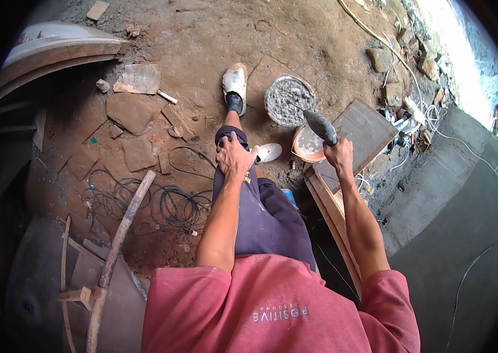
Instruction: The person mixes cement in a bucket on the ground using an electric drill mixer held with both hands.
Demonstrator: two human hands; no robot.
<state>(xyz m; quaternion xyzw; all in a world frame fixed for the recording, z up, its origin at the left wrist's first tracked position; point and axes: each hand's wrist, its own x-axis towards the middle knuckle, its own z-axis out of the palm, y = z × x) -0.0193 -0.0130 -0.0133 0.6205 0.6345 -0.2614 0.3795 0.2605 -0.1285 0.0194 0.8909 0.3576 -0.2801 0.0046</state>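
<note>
My right hand [339, 155] is wrapped round the handle of a trowel [319, 126], held above an orange-rimmed bucket [297, 150] with pale contents. Just beyond it stands a round bucket filled with lumpy grey mortar [289, 101]; the trowel's tip points toward it. My left hand [235, 157] rests on my leg near the knee, gripping the dark trouser cloth [246, 197] with some fingers spread. A flat board [362, 136] lies to the right of the buckets.
Black cables [179, 207] coil on the dirt floor at the left, beside a long wooden pole [118, 253]. Planks [332, 220] stand near my right arm. Stones [379, 59] and a pale hose [372, 32] lie at the upper right, near a grey wall [467, 206].
</note>
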